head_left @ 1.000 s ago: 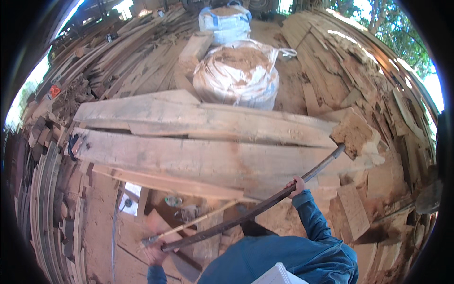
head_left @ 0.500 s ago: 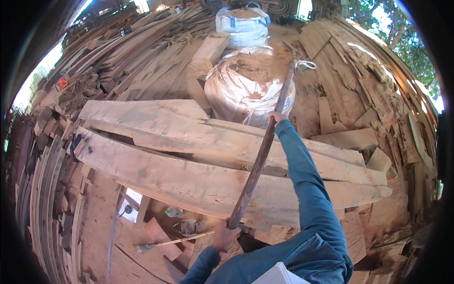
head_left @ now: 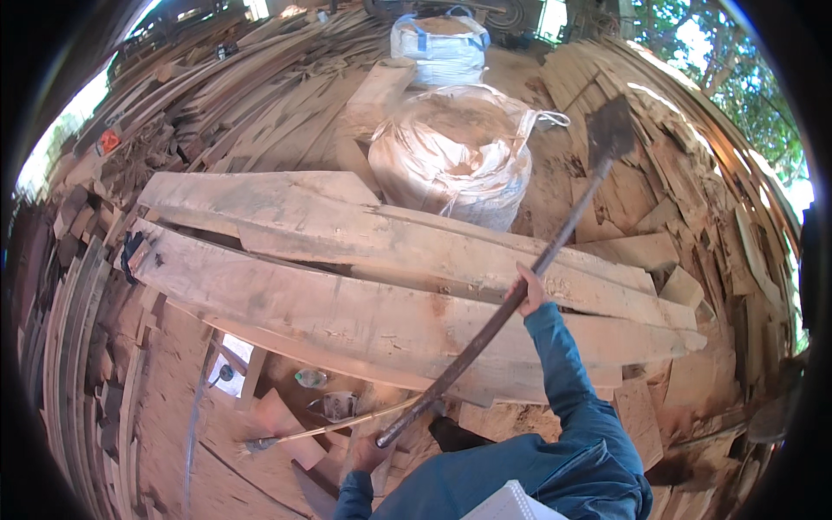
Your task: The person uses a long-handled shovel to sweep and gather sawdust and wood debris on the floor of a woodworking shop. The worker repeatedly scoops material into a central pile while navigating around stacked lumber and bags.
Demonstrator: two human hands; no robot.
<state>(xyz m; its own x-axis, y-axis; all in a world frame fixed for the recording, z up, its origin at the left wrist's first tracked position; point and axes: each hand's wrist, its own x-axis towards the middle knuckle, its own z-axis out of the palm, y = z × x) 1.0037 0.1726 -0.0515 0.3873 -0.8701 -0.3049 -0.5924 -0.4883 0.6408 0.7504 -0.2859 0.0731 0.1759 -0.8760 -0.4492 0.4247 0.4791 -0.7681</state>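
Observation:
Both my hands grip a long-handled shovel [head_left: 485,334] that slants up to the right across thick wooden planks. My left hand [head_left: 367,454] is closed round the handle's near end, low in the view. Farther up the shaft my right hand [head_left: 529,290] is wrapped about it, above the planks [head_left: 347,316]. The dark shovel blade [head_left: 610,130] is in the air, right of a large white bulk bag [head_left: 455,178]. Brown sawdust [head_left: 459,121] fills that bag. No load can be made out on the blade.
Another white bulk bag with blue straps [head_left: 439,52] stands behind. Stacked boards [head_left: 199,104] lie at left, offcuts [head_left: 641,251] at right. A thin-handled broom [head_left: 338,425], a plastic bottle [head_left: 310,378] and a clear bag [head_left: 338,405] lie below the planks.
The shovel has swung from over the near bulk bag out to its right, and its blade now shows plainly. My right hand came nearer; my left hand moved down and left.

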